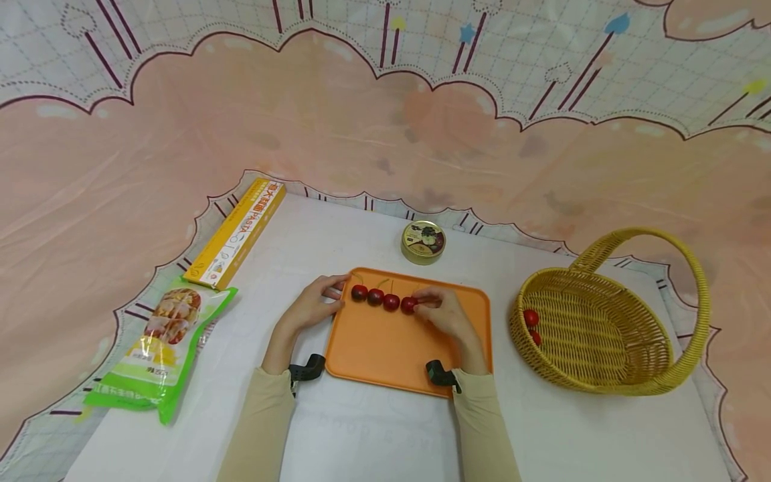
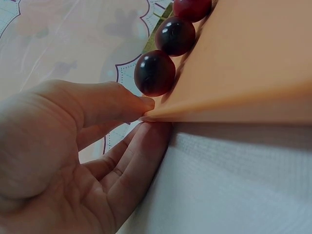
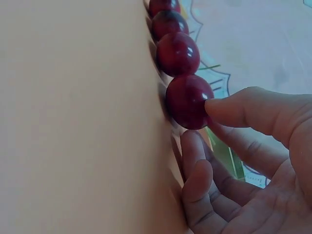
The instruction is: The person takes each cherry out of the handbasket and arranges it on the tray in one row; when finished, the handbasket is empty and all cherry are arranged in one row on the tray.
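Several dark red cherries stand in a row along the far side of an orange tray. My left hand pinches the tray's far left edge, thumb on top and fingers against the outside, close to the end cherry. At the right end of the row, my right hand holds a cherry with the thumb and a finger. That cherry touches its neighbour. The lower fingers of my right hand are bent near the tray surface.
To the right stands a yellow wicker basket with a tall handle and two red fruits inside. A round tin sits behind the tray. On the left lie a yellow pasta box and a green food bag.
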The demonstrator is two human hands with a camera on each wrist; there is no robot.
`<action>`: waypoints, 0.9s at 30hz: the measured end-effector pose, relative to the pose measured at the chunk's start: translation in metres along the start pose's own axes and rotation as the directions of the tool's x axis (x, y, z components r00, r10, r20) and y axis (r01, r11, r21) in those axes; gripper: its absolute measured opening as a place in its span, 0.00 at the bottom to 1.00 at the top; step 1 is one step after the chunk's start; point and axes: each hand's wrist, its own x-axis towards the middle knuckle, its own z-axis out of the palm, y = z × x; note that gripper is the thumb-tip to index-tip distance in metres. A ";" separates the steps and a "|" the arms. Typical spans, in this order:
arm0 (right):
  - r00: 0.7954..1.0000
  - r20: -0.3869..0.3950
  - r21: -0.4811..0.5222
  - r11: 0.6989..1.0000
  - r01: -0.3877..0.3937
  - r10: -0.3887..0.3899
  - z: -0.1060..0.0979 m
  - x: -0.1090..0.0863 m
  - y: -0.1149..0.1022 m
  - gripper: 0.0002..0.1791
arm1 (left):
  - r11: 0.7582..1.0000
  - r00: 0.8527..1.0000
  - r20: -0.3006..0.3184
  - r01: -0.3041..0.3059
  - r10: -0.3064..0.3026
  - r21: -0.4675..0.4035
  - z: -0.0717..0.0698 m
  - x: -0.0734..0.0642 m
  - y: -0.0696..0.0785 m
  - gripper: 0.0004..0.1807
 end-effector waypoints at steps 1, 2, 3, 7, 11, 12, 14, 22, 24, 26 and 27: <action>1.000 -0.003 0.001 1.000 -0.004 0.004 0.001 0.003 0.005 0.15 | 1.000 1.000 0.001 0.004 -0.004 -0.001 0.000 0.000 0.000 0.30; 1.000 -0.005 0.004 1.000 -0.001 0.001 0.001 0.005 0.009 0.15 | 1.000 1.000 0.002 0.006 -0.006 -0.002 0.000 0.000 0.000 0.30; 1.000 -0.007 0.006 1.000 0.000 0.000 0.002 0.008 0.014 0.15 | 1.000 1.000 0.002 0.007 -0.007 -0.003 0.000 0.000 0.000 0.30; 1.000 -0.021 0.007 1.000 -0.007 0.007 0.002 0.013 0.024 0.15 | 1.000 1.000 0.003 0.004 -0.004 -0.005 0.000 0.001 0.000 0.30; 0.999 -0.037 0.007 1.000 -0.019 0.019 0.001 0.013 0.024 0.15 | 1.000 1.000 0.002 0.006 -0.006 -0.011 0.000 0.001 0.000 0.30; 0.999 -0.043 0.013 1.000 -0.023 0.023 0.001 0.013 0.024 0.14 | 1.000 1.000 0.001 0.002 -0.002 -0.008 -0.001 0.001 0.000 0.30; 0.998 -0.053 0.021 1.000 -0.021 0.022 -0.001 0.012 0.024 0.14 | 1.000 1.000 0.002 -0.003 0.003 -0.006 -0.001 0.001 0.001 0.30; 0.994 -0.102 -0.012 0.999 0.038 -0.039 -0.022 0.006 0.020 0.14 | 1.000 1.000 0.004 0.007 -0.007 0.001 0.000 0.002 0.000 0.30; 0.991 -0.121 -0.029 0.998 0.051 -0.054 -0.032 0.003 0.017 0.14 | 1.000 1.000 0.003 0.007 -0.007 0.002 0.000 0.002 -0.001 0.29; 0.987 -0.143 -0.055 0.997 0.059 -0.066 -0.045 0.000 0.014 0.15 | 1.000 1.000 0.002 0.008 -0.008 0.002 0.000 0.002 -0.001 0.30; 0.986 -0.156 -0.066 0.996 0.055 -0.064 -0.053 -0.002 0.012 0.15 | 1.000 1.000 0.003 0.008 -0.008 0.004 0.000 0.002 -0.001 0.30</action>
